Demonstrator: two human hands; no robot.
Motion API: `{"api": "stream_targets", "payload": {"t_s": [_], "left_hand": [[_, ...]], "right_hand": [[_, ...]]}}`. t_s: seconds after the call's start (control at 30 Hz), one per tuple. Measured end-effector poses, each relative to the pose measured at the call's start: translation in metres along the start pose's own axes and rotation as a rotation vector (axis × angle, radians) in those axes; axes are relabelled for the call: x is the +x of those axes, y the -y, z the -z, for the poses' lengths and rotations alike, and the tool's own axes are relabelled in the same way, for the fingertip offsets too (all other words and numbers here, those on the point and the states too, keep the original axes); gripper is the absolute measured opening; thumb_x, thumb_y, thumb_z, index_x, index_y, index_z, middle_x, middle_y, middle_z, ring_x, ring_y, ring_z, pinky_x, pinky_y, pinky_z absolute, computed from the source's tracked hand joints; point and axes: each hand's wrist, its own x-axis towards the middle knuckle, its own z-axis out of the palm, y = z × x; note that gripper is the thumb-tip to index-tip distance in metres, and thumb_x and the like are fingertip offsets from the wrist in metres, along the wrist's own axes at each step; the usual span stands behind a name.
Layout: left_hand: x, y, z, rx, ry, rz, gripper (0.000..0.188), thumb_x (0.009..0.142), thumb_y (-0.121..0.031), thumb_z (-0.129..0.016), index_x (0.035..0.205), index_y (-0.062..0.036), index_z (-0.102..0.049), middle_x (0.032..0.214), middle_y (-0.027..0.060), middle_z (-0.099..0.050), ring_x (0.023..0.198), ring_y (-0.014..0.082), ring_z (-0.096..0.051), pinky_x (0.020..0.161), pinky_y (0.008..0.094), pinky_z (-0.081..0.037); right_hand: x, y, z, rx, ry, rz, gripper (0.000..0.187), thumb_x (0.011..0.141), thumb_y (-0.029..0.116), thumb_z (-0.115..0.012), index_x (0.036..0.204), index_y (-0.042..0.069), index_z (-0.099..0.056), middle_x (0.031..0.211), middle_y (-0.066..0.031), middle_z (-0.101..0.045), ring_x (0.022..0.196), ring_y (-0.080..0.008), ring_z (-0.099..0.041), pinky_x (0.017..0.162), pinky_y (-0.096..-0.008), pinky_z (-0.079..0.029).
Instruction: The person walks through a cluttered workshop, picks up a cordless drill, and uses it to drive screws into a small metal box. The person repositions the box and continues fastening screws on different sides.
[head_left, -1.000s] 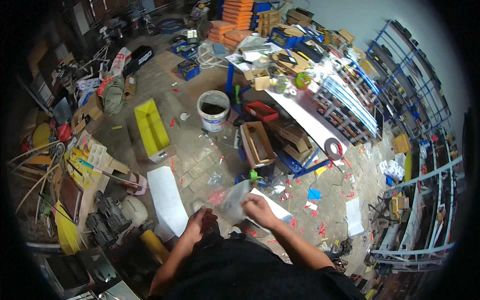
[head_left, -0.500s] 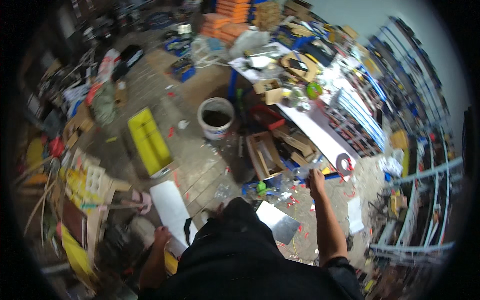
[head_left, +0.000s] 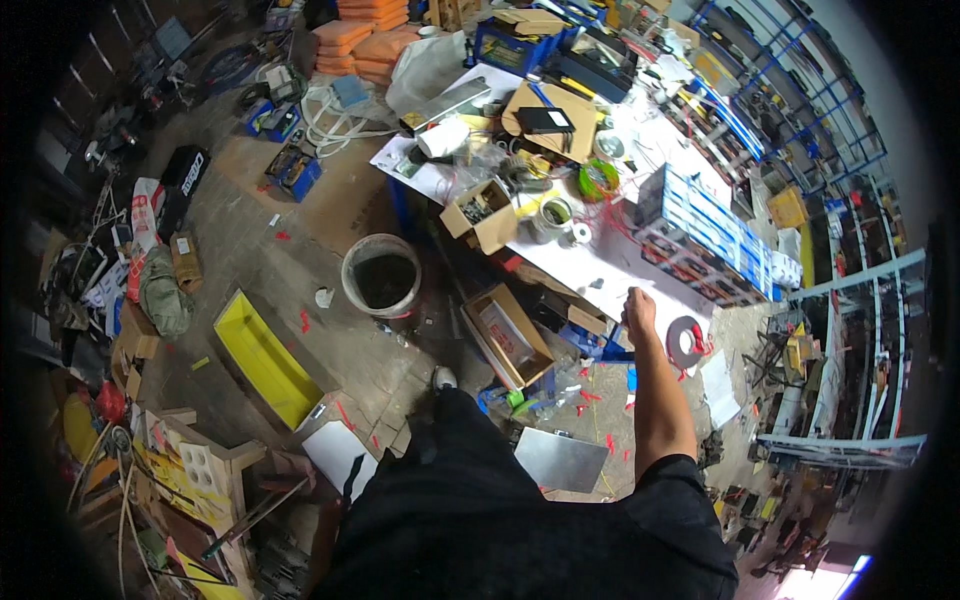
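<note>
My right hand [head_left: 638, 306] reaches forward over the near edge of the white table [head_left: 590, 262], its fingers curled closed. What they hold, if anything, is too small to make out. Just right of the hand lies a grey ring-shaped roll [head_left: 677, 343] with red bits beside it. Beyond the hand stands a long blue-and-white block of stacked cells [head_left: 695, 235]. A small dark piece [head_left: 597, 284] sits on the tabletop to its left. My left hand does not show; only a dim part of that arm appears beside my body.
Below the table is an open cardboard box [head_left: 508, 338], with a bucket [head_left: 381, 277] to its left. A yellow trough [head_left: 265, 360] and a metal sheet [head_left: 560, 460] lie on the floor. Metal shelving [head_left: 850, 340] lines the right side. Red scraps litter the floor.
The view has shifted, bringing the table closer. My right hand now appears farther forward, at the tabletop's edge. My left hand, visible at the lower left before, has dropped out of sight.
</note>
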Motion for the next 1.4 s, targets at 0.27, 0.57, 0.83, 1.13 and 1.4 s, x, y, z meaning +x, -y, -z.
{"api": "stream_targets", "payload": {"t_s": [0.27, 0.57, 0.83, 1.13, 1.4], "left_hand": [[0.025, -0.156, -0.022, 0.021, -0.010, -0.337, 0.035, 0.101, -0.039, -0.061, 0.110, -0.0053, -0.064, 0.092, 0.0059, -0.069, 0.072, 0.0142, -0.065, 0.060, 0.0319, -0.052], [0.086, -0.156, 0.010, -0.189, -0.061, -0.046, 0.030, 0.096, -0.033, -0.066, 0.109, -0.0066, -0.066, 0.087, 0.0072, -0.068, 0.067, 0.0167, -0.064, 0.055, 0.0318, -0.051], [0.244, -0.183, 0.090, -0.180, -0.090, -0.002, 0.029, 0.101, -0.035, -0.056, 0.099, -0.0083, -0.068, 0.079, 0.0100, -0.068, 0.058, 0.0213, -0.061, 0.050, 0.0389, -0.051], [0.309, -0.363, 0.209, -0.710, 0.023, -0.277, 0.034, 0.100, -0.041, -0.062, 0.111, -0.0091, -0.065, 0.082, 0.0050, -0.069, 0.066, 0.0149, -0.065, 0.056, 0.0311, -0.051], [0.291, -0.426, 0.256, -1.024, -0.171, -0.037, 0.032, 0.100, -0.039, -0.060, 0.102, -0.0069, -0.064, 0.083, 0.0042, -0.069, 0.062, 0.0142, -0.061, 0.056, 0.0306, -0.048]], "right_hand": [[0.063, -0.106, 0.021, -0.102, -0.186, -0.065, 0.039, 0.097, 0.042, -0.064, 0.073, 0.013, -0.053, 0.056, 0.0016, -0.040, 0.041, -0.0125, -0.037, 0.036, -0.0328, -0.026], [-0.005, -0.258, -0.024, -0.873, 0.353, -0.486, 0.039, 0.094, 0.044, -0.074, 0.085, 0.006, -0.071, 0.068, -0.0016, -0.064, 0.058, -0.0165, -0.059, 0.053, -0.0349, -0.046], [-0.067, -0.248, -0.243, -0.387, 0.842, -0.278, 0.023, 0.101, 0.030, -0.062, 0.096, 0.009, -0.071, 0.087, -0.0122, -0.073, 0.067, -0.0202, -0.068, 0.057, -0.0393, -0.053], [-0.125, -0.024, -0.637, -0.954, 1.106, 0.468, 0.025, 0.099, 0.028, -0.064, 0.103, 0.003, -0.065, 0.079, -0.0079, -0.067, 0.072, -0.0232, -0.064, 0.068, -0.0389, -0.052], [-0.222, 0.070, -0.911, -1.098, 1.615, 1.395, 0.023, 0.084, 0.009, -0.068, 0.105, 0.009, -0.058, 0.084, -0.0125, -0.063, 0.084, -0.0370, -0.066, 0.069, -0.0493, -0.052]]}}
